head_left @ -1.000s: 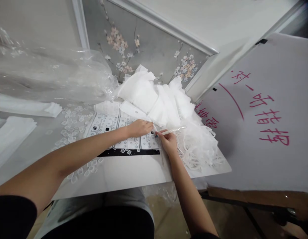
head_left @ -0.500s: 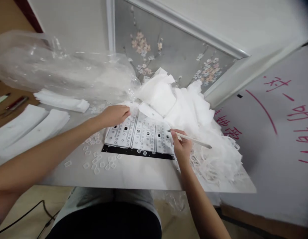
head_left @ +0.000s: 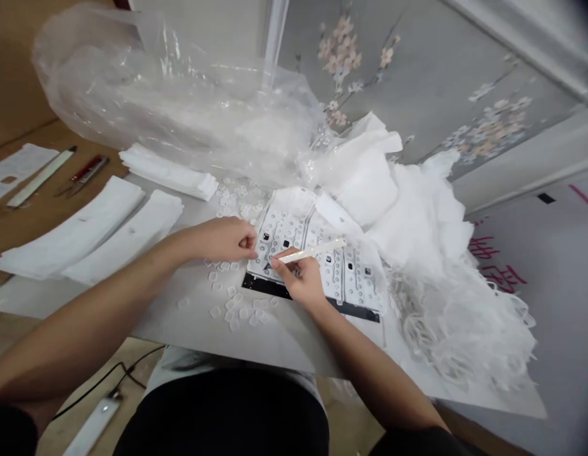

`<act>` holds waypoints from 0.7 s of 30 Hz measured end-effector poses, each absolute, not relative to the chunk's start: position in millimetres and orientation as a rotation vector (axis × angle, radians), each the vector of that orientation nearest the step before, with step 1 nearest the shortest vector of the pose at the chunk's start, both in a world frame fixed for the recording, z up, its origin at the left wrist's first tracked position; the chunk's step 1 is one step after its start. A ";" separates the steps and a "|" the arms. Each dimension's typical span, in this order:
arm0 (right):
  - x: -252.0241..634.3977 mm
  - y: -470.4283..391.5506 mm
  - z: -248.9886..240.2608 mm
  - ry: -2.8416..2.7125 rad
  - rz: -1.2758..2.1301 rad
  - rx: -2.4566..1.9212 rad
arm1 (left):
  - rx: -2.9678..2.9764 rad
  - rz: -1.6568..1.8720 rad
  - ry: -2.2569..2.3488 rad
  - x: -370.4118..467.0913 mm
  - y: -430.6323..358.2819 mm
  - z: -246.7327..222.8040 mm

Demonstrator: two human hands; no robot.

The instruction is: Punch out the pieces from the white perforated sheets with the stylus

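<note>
A white sheet printed with rows of small circles and dotted with dark squares lies in panels over a black board. My right hand is closed on a slim white pen-shaped tool; its dark pointed end is at the sheet's left panel. At the sheet's left edge is my left hand, fingers curled in. Whether it pinches anything is hidden. Small clear square pieces are scattered on the table in front of and beside the board.
Stacks of white strips lie at left, near a red-handled tool and a pale green cutter-like tool. A big clear plastic bag fills the back. White sheets and tangled offcuts are heaped at right.
My right hand has moved with the tool from the sheet's right side to its left panel. My left hand has come from the sheet's top to its left edge. The view has shifted left.
</note>
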State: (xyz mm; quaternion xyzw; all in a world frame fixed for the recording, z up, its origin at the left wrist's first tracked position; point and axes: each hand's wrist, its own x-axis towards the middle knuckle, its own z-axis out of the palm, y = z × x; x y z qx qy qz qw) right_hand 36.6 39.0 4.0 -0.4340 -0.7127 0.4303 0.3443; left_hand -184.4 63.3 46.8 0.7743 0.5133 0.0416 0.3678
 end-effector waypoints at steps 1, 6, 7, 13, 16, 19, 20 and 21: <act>37.1 38.4 4.6 -1.881 1.110 -1.130 | 1.978 0.065 1.315 -184.5 62.2 47.1; 36.0 37.7 6.4 -1.968 1.080 -1.157 | 1.956 -0.024 1.326 -180.4 59.4 44.7; 35.8 37.8 6.0 -1.968 1.080 -1.166 | 1.955 -0.032 1.330 -179.7 59.3 44.0; 36.4 38.3 2.9 -2.004 1.053 -1.150 | 1.949 -0.041 1.317 -180.0 61.1 40.1; 37.5 37.9 2.5 -2.054 0.990 -1.085 | 1.946 -0.055 1.314 -180.2 61.9 39.5; 40.7 36.4 2.6 -2.165 0.851 -0.972 | 1.926 -0.079 1.325 -179.7 62.0 40.7; 42.3 35.6 2.7 -2.225 0.786 -0.917 | 1.913 -0.089 1.329 -179.6 61.9 41.2; 44.0 34.6 2.9 -2.292 0.712 -0.855 | 1.898 -0.099 1.326 -179.6 61.9 41.7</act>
